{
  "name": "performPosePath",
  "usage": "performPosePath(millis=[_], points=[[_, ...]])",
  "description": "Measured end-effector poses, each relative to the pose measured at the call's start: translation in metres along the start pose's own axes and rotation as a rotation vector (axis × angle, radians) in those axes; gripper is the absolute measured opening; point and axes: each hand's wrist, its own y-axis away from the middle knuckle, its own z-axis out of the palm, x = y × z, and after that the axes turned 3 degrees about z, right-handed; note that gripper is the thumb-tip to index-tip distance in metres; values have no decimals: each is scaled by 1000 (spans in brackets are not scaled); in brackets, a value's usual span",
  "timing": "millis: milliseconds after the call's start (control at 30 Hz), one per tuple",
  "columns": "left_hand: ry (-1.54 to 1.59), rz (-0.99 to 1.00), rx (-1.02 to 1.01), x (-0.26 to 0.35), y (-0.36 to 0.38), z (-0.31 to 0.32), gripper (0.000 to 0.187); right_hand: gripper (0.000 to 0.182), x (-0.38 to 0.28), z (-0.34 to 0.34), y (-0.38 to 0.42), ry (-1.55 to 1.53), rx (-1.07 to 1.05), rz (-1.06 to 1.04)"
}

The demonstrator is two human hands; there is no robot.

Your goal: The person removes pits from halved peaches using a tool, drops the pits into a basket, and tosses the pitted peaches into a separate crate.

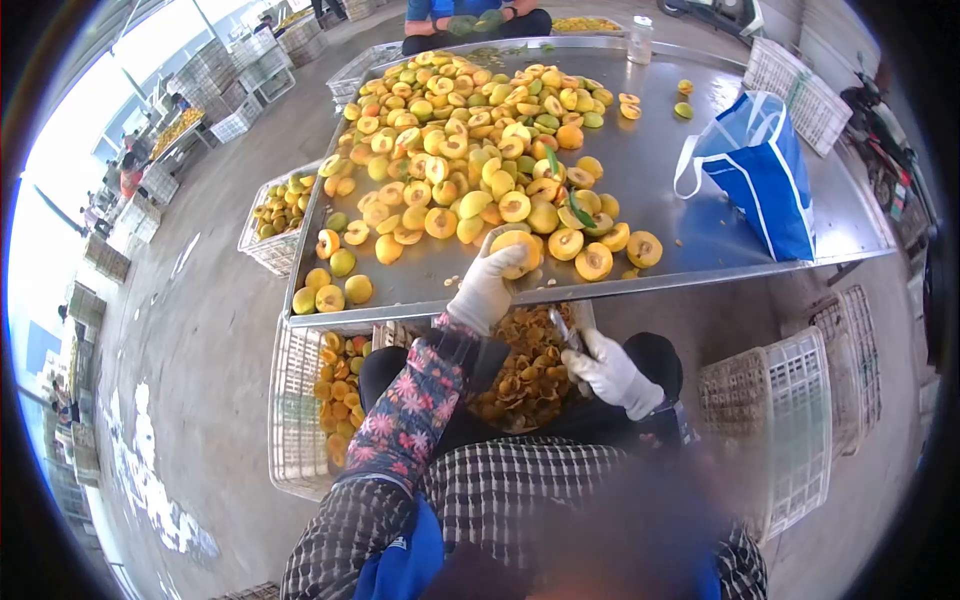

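Note:
My left hand [487, 287], in a white glove with a floral sleeve cover, reaches onto the metal table [660, 170] and grips a yellow peach [520, 246] at the near edge of a big pile of whole and halved peaches [470, 140]. My right hand [612, 372], also gloved, stays low by my lap and holds a small knife [562, 328], blade up. Below both hands sits a basin of brown peach pits [525, 375].
A blue bag [762, 170] lies on the table's right side, a jar [639, 40] at the far edge. White crates stand around: one with peaches at my left [300, 400], another by the table's left [272, 215], empty ones right [800, 420]. Another person [470, 18] sits opposite.

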Motion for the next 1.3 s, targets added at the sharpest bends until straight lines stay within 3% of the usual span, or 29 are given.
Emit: performPosePath(millis=[67,200,333,533,633,833,933,1033,1133,1233,1300], points=[[80,-10,46,11,20,13,47,47,-29,1,-4,127,95,-133],[172,29,127,25,37,21,56,30,-68,30,-30,526,315,-498],[-37,121,227,31,53,28,53,25,-69,47,-41,817,410,-488],[-249,343,241,25,60,35,49,32,-50,53,-49,654,341,-476],[-286,368,243,23,62,37,48,34,-52,47,-48,776,309,-386],[-361,197,185,15,55,11,50,40,-44,41,-43,827,160,-245],[-442,94,246,17,54,6,52,39,-26,47,-48,564,178,-384],[-489,150,177,17,55,2,51,37,-28,43,-48,446,98,-358],[-93,283,185,20,61,27,48,36,-41,41,-47,410,113,-269],[-228,555,251,-2,57,17,56,36,-29,55,-54,228,187,-451],[-257,557,336,-6,57,17,51,38,-24,63,-57,253,208,-450]])
